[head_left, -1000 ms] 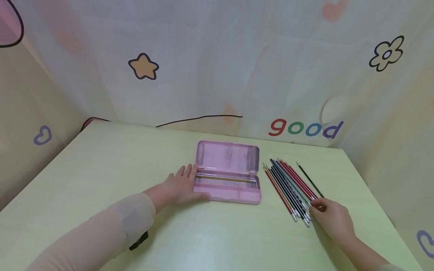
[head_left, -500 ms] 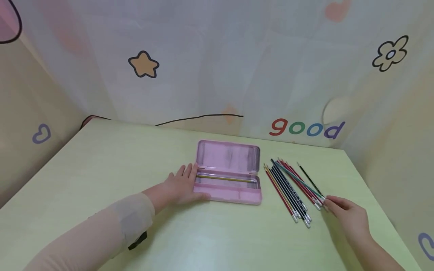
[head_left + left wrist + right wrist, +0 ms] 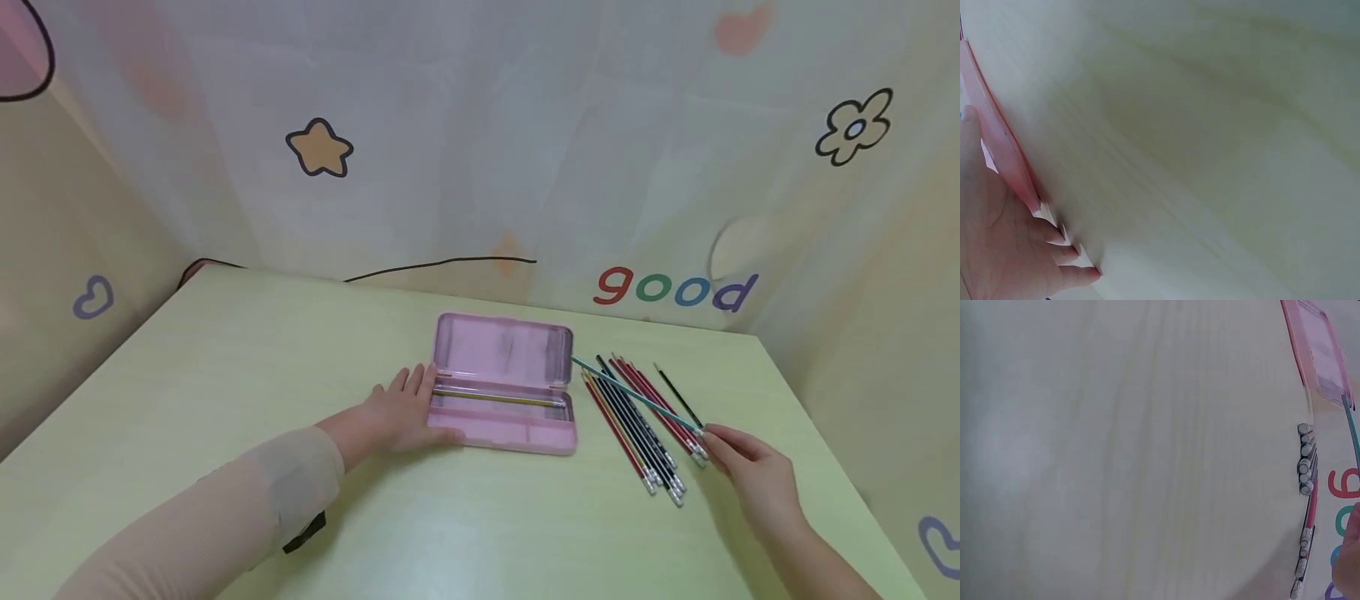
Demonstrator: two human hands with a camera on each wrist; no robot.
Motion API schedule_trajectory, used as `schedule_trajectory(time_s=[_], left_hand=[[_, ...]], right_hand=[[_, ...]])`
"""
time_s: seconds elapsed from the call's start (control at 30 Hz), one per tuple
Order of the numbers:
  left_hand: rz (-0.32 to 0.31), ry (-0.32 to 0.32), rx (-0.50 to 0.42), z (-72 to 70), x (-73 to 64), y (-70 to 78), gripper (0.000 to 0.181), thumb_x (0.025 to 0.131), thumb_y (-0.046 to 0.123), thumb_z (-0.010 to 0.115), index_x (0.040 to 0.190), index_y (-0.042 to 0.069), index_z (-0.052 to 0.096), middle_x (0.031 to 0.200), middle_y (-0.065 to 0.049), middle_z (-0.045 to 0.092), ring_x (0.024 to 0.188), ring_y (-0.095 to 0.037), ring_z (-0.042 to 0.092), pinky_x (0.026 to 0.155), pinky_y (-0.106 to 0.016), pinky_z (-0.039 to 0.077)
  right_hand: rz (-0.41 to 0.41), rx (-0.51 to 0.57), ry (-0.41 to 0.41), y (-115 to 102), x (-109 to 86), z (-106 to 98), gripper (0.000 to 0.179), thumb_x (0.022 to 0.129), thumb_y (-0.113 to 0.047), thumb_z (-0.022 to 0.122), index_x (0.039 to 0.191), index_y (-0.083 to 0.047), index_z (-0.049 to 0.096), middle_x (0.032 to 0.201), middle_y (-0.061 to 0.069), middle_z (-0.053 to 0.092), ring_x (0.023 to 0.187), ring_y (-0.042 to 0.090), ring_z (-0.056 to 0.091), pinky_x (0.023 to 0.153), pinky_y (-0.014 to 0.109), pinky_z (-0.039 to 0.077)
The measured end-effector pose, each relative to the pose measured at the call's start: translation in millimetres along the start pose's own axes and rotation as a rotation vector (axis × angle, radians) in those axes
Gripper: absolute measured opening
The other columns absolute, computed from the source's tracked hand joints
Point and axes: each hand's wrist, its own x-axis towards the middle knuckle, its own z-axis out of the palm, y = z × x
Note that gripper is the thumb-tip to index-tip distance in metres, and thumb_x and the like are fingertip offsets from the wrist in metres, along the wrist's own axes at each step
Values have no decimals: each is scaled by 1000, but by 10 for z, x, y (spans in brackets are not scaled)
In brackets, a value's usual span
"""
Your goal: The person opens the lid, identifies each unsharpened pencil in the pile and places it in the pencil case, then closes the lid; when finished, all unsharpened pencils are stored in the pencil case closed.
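Note:
My right hand (image 3: 757, 475) pinches a teal pencil (image 3: 637, 396) by its eraser end. The pencil slants over the spread of pencils, its far tip close to the right edge of an open pink pencil case (image 3: 555, 435). Against the case's left side rests my left hand (image 3: 401, 412), fingers spread and thumb along the front edge. In the left wrist view its fingertips touch the table beside the pink wall. One yellow pencil (image 3: 495, 396) lies in the case's rear compartment. The right wrist view catches only part of my right hand (image 3: 1349, 556) at its edge.
Several dark pencils (image 3: 637, 425) lie side by side right of the case, with red pencils (image 3: 660, 400) beyond them. A dark green pencil (image 3: 678, 393) lies apart at the far right. A printed cloth (image 3: 450, 167) hangs behind the pale table (image 3: 285, 350).
My right hand has drawn the teal pencil out of the pile to the right, then lifted and swung its tip left to the case. My left hand has stayed in place.

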Motion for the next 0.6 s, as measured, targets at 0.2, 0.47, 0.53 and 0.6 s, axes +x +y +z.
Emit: schedule_trajectory(time_s=[0.2,0.47,0.53,0.6], left_hand=[[2,11,-1,3,0,-2,112,78,79,39,149,2,-1,154,-18,9,139,-38,9,104,-59,20],[3,9,-15,-26,-12,-13,111,79,76,41,149,1,0,153,-20,10,139,-40,10,104,-60,20],[5,0,-18,-16,-14,-9,111,79,77,41,149,1,-1,154,-19,10,139,-39,10,104,-60,20],[4,-6,-20,0,-12,-6,111,78,77,41,149,1,-1,154,-19,9,139,-39,10,104,-59,20]], right_hand=[[-23,88,-83,-44,16,151,13,84,-20,70,97,-21,73,86,-14,66,82,-2,64,76,16,49],[-46,-13,-150,-70,56,430,44,86,-24,68,121,2,59,93,-14,63,89,-2,62,82,18,47],[-65,-71,-156,-76,49,474,49,87,-26,67,123,4,56,94,-15,62,89,-2,61,81,17,47],[-75,-120,-157,-83,43,510,51,87,-28,67,124,5,55,95,-15,62,88,-2,60,80,16,48]])
